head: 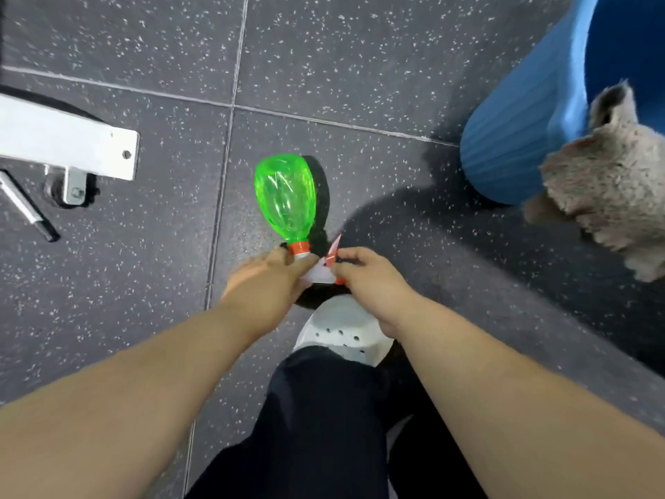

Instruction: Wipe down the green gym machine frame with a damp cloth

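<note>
Dark trouser leg (324, 408) and white shoe (342, 329) nearest, on speckled floor (144, 282). Above shoe, left hand (268, 282) grips neck and white spray head (318, 273) of green spray bottle (286, 194), fingers curled round it. Right hand (370, 282) pinches spray head's front by red trigger (334, 246). Bottle's base points away from person. Farther right, grey cloth (608, 189) draped over rim of blue bucket (521, 138). Far left, white metal machine foot (68, 138) on floor.

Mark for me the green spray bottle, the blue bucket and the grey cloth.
green spray bottle (286, 196), head view, middle of green body
blue bucket (521, 138), head view, ribbed outer wall
grey cloth (608, 189), head view, fluffy middle
</note>
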### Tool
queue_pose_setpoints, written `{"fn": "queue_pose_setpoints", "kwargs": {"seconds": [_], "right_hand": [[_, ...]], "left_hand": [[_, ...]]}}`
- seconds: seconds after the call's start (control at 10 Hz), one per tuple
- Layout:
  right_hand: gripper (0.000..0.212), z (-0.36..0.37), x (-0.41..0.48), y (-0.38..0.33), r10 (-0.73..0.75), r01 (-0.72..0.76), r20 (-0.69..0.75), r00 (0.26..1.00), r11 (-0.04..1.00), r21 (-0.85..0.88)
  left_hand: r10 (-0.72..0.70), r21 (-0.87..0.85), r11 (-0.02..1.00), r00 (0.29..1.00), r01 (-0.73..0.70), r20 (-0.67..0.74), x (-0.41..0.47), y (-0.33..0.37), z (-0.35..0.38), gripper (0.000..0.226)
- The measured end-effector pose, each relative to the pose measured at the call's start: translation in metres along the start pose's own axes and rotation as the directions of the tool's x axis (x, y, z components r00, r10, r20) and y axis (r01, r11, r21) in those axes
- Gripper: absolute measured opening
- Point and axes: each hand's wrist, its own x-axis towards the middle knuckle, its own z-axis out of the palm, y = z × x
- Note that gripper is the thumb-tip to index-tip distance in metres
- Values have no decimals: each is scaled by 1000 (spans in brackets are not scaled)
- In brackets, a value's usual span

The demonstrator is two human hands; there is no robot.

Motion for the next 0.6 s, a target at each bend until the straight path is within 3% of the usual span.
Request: {"fn": "queue_pose_setpoints", "kwargs": {"seconds": [0.1, 0.2, 0.3, 0.4, 0.5, 0.6], "right_hand": [[25, -20, -32, -26, -9, -4, 50, 999, 970, 244], [23, -47, -57, -58, -103, 108, -35, 994, 926, 361], [22, -70, -62, -84, -141, 185, -163, 977, 936, 298], [32, -82, -57, -92, -97, 145, -174, 980, 947, 285], [22, -86, -62, -97, -119, 147, -160, 980, 973, 178], [26, -83, -74, -95, -112, 146, -204, 973, 976, 164]], "left_hand": [[-49, -320, 947, 978, -20, -205, -7, 37, -49, 38], [-179, -635, 773, 958, -3, -222, 9, 61, -90, 27], [-196, -743, 669, 969, 20, -150, 24, 81, -108, 22], [-188, -758, 651, 976, 41, -109, 27, 93, -108, 15], [-196, -723, 683, 980, 102, -46, 25, 97, -111, 6], [-231, -665, 722, 972, 191, 29, 7, 83, -117, 18]]}}
